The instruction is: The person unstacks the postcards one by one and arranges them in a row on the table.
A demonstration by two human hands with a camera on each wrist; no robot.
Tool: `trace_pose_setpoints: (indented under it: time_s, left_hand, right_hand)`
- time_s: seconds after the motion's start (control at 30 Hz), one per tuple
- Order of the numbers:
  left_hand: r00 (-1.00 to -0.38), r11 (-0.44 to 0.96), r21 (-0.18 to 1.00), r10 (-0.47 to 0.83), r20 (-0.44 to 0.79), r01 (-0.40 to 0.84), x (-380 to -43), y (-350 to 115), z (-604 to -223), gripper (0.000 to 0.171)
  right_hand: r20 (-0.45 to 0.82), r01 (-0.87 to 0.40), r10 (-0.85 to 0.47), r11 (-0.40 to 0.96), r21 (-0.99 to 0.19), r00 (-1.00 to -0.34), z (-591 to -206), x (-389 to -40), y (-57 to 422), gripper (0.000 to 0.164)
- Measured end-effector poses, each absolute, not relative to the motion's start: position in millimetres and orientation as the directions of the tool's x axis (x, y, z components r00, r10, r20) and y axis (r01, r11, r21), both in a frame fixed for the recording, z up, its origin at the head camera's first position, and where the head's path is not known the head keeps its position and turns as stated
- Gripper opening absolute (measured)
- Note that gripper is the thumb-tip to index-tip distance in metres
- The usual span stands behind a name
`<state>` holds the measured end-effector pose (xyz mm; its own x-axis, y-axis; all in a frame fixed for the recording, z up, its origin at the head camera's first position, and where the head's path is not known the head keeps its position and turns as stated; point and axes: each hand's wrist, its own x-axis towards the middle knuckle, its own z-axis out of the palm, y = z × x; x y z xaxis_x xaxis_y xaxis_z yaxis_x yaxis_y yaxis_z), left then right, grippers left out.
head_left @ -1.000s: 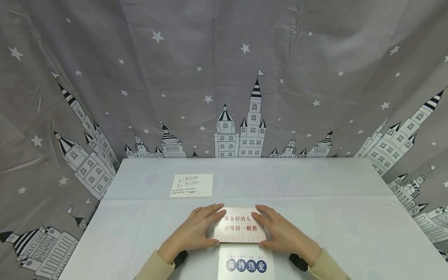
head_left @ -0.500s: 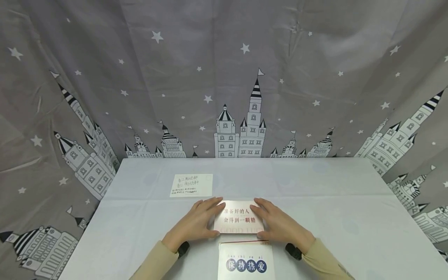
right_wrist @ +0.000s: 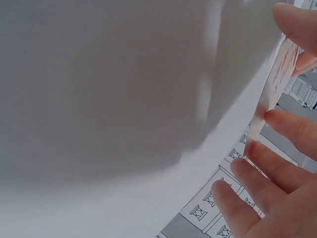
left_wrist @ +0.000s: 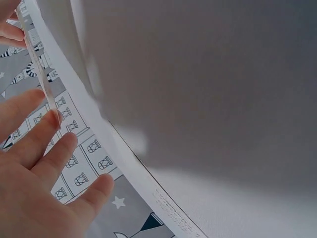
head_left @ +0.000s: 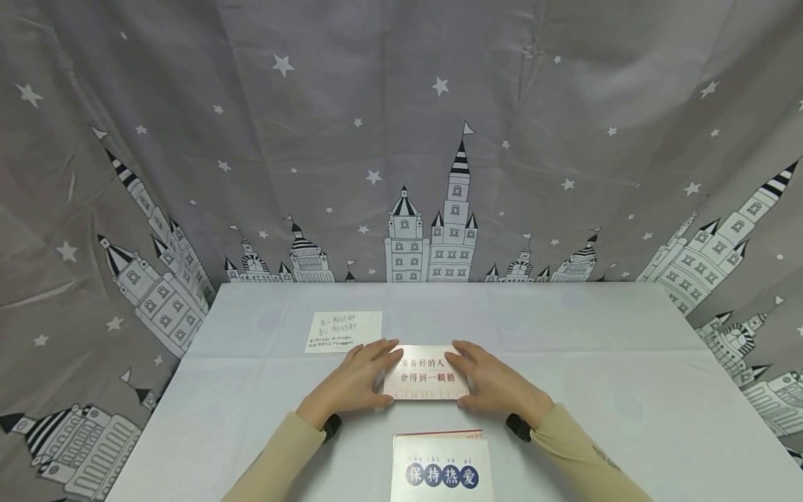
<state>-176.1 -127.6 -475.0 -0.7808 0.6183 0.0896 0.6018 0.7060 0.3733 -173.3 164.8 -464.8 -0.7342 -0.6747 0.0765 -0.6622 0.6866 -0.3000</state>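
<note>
A pale card (head_left: 427, 388) with red Chinese lettering is held level by both hands above the white table. My left hand (head_left: 356, 382) grips its left end, thumb at the near edge and fingers at the far edge. On the right end, my right hand (head_left: 500, 382) holds it the same way. In the left wrist view the card (left_wrist: 38, 62) shows as a thin strip by the left fingers. The right wrist view has the card (right_wrist: 275, 79) slanting between the right thumb and fingers.
Close to the table's (head_left: 596, 404) front lies a white card (head_left: 442, 446) with blue circles, over another card with a red edge (head_left: 464, 434). A handwritten postcard (head_left: 345, 329) lies farther back on the left. A grey castle-print curtain (head_left: 401, 104) hangs behind.
Both hands have carried the red-lettered card away from the body, off the front cards. The red edge beneath the blue-circle card has come into sight.
</note>
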Motion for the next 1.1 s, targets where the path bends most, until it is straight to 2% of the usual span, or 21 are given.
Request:
trace_pose_setpoints:
  time_s: [1.1]
  left_hand:
    - [-0.809, 0.739, 0.401, 0.587, 0.011, 0.541, -215.3, -129.5, -477.3, 0.081]
  right_hand:
    - [0.016, -0.629, -0.656, 0.717, -0.299, -0.755, -461.3, -210.9, 155.6, 0.080]
